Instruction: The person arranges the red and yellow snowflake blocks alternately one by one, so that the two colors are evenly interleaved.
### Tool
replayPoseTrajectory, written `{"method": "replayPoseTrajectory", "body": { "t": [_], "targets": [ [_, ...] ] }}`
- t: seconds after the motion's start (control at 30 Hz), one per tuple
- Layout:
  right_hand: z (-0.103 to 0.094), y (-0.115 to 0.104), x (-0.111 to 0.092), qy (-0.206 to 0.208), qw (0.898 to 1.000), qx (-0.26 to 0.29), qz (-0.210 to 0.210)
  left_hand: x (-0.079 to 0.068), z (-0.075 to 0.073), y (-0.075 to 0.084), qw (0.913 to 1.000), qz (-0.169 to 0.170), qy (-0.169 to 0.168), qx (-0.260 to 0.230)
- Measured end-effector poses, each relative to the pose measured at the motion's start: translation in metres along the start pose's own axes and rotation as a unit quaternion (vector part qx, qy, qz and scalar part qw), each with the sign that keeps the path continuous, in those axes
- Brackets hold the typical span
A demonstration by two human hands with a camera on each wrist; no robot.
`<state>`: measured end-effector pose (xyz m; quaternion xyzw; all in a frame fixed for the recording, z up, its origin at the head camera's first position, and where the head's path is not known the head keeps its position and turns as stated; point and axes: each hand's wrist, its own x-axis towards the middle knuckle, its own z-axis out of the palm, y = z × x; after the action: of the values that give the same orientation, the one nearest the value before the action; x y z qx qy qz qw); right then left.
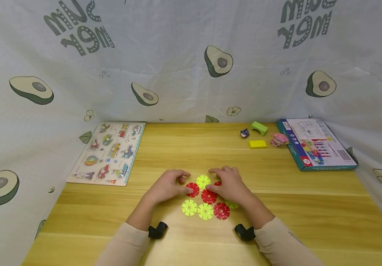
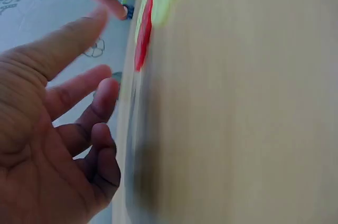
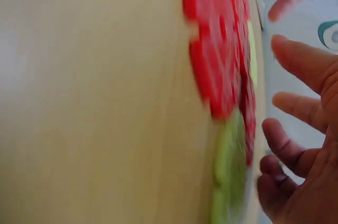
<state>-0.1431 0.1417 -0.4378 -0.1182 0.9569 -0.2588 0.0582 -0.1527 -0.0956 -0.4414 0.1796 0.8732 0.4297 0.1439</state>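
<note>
Several notched plastic building discs, red and yellow-green, lie flat in a cluster on the wooden table. My left hand [image 1: 171, 185] is at the cluster's left, fingers loosely bent, its thumb tip overlapping a red disc [image 1: 192, 190] in the head view. On the other side my right hand [image 1: 229, 184] hovers, thumb over the upper edge of the middle red disc [image 1: 209, 197]. A yellow-green disc [image 1: 203, 181] sits between both hands. Nearer me are two yellow-green discs and a red disc [image 1: 221, 211]. The right hand and wrist partly hide two others. Both wrist views show apart, relaxed fingers [image 2: 100, 100] holding nothing.
At the back left lies a picture puzzle board [image 1: 111, 153]. A boxed toy set [image 1: 317, 144] lies at the back right. Beside it are a green arch block [image 1: 259, 128], a yellow block [image 1: 257, 144], a pink figurine [image 1: 279, 140] and a small dark figurine [image 1: 245, 133].
</note>
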Motion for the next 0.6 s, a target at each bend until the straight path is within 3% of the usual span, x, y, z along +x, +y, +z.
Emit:
{"method": "replayPoseTrajectory", "body": {
  "t": [0.13,0.37,0.6],
  "targets": [
    [0.009,-0.005,0.005,-0.013,1.0,0.011,0.011,0.001,0.007,0.002,0.9997,-0.017,-0.019,0.002],
    [0.014,-0.014,0.008,-0.025,0.999,0.004,0.041,0.001,0.01,0.005,0.9971,-0.033,-0.01,0.068],
    [0.014,-0.018,0.011,-0.033,0.998,0.018,0.055,0.0,0.011,0.008,0.9962,-0.047,-0.001,0.074]
  ]
}}
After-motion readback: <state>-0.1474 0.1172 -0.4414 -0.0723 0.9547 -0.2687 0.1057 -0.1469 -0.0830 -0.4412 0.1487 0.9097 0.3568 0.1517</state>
